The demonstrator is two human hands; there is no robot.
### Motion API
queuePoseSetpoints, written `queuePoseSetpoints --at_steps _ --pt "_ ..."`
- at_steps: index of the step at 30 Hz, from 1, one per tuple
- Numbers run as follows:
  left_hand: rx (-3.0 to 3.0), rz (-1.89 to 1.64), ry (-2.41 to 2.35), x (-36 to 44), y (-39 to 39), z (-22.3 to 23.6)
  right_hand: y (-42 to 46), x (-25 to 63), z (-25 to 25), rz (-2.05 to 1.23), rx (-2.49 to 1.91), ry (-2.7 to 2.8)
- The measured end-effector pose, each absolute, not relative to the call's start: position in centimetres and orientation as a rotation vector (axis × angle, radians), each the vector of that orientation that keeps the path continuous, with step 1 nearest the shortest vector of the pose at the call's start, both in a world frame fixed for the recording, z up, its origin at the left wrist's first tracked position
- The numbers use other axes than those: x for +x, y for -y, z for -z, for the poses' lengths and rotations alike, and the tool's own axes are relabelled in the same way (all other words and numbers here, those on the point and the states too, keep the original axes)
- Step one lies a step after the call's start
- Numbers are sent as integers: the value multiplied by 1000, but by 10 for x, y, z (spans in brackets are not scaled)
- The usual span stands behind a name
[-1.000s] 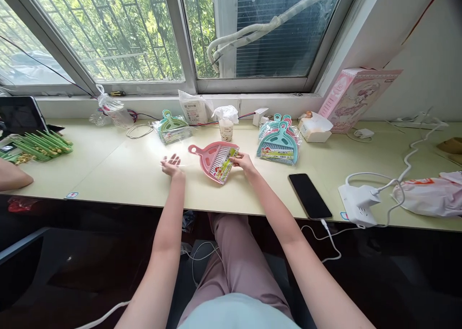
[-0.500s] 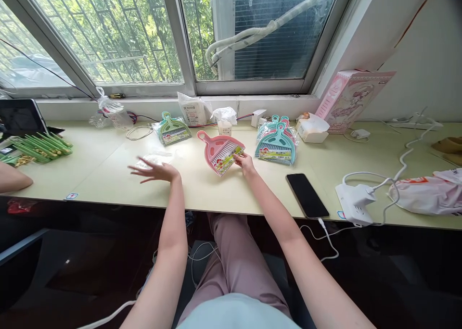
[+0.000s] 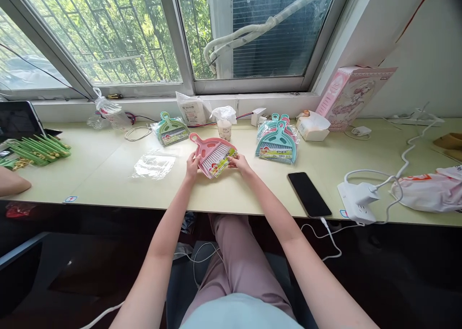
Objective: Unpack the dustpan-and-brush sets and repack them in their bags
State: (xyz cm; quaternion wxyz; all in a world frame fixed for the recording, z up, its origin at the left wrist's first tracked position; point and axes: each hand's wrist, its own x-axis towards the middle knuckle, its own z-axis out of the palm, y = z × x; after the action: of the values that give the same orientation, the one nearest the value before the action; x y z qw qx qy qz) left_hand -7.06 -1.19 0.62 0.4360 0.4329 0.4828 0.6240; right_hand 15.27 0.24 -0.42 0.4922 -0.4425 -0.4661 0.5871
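Note:
Between my two hands, just above the table, is a pink dustpan and brush set (image 3: 213,155) with pale bristles and a printed label, its handle tilted up to the left. My left hand (image 3: 193,166) grips the dustpan's left edge. On the other side, my right hand (image 3: 239,163) pinches the label corner. A clear plastic bag (image 3: 154,165) lies flat left of my left hand. Behind it sits a green dustpan set (image 3: 171,129) in wrapping. Several wrapped sets, a teal dustpan (image 3: 277,144) on top, are stacked to the right.
A black phone (image 3: 309,194) on a cable and a white power strip (image 3: 357,201) lie right. Along the window stand a tissue-topped cup (image 3: 224,124), a tissue pack (image 3: 313,127) and a pink box (image 3: 355,98). Green stalks (image 3: 39,150) and another person's arm (image 3: 12,182) are left.
My left hand has moved right from above the plastic bag and closed on the dustpan's left edge. The dustpan set has shifted slightly left in my right hand.

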Motion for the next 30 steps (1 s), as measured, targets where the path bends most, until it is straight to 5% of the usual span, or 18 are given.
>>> queuePoseSetpoints --at_steps 9,13,23,30 --pt "900 -1986 -1351 -81 16 -11 1 170 6 -436 -1647 1768" --pt "983 -2027 -1411 -71 35 -21 9 165 -1 -94 -1574 1832" --pt "1846 -1619 -1277 -57 43 13 43 125 -15 -295 -1117 1843" --pt "2707 -1950 -1033 -55 32 20 33 119 -6 -506 -1087 1475"
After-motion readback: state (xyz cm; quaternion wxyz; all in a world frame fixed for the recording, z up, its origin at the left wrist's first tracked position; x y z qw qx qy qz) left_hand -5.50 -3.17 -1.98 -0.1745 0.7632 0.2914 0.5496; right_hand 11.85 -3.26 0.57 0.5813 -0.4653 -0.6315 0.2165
